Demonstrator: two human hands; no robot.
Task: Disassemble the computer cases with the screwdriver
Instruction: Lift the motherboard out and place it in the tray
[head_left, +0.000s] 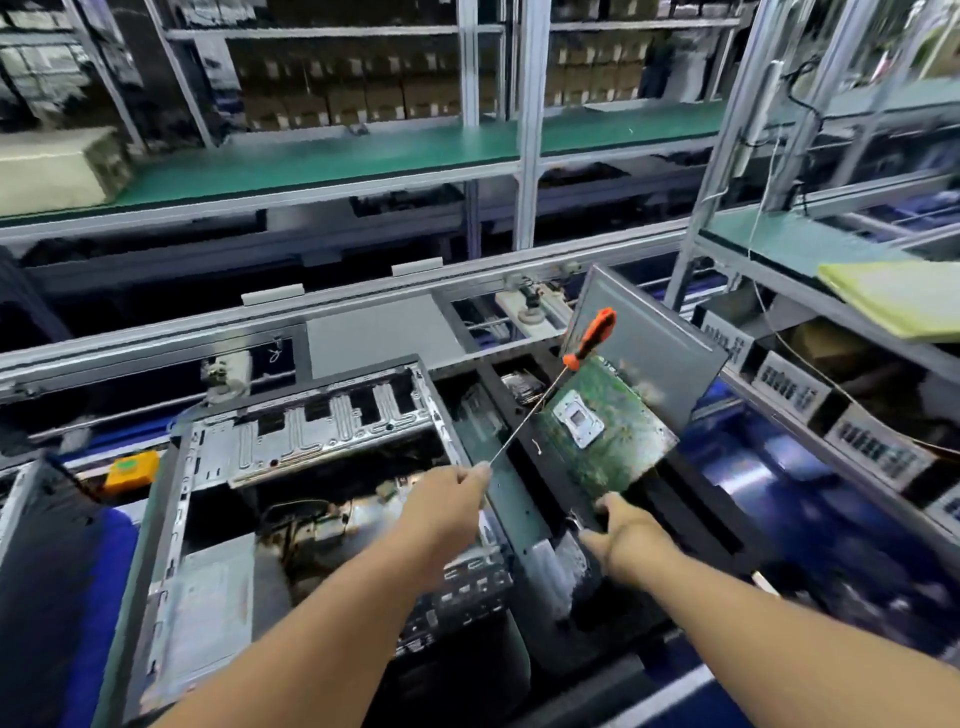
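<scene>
My left hand (449, 496) pinches the screwdriver (558, 382) by its tip, parked out of the way, handle toward 1 o'clock. My right hand (626, 535) grips the motherboard (605, 431), lifted clear at 3 o'clock of the open case (311, 431).

Both bare forearms reach forward from the lower edge. The left hand (447, 501) is raised, knuckles up, fingers curled with the fingertips pinched together at the far end — a fine grip. The right hand (626, 538) sits lower and just beside it, thumb extended forward on top, fingers wrapped underneath.
</scene>
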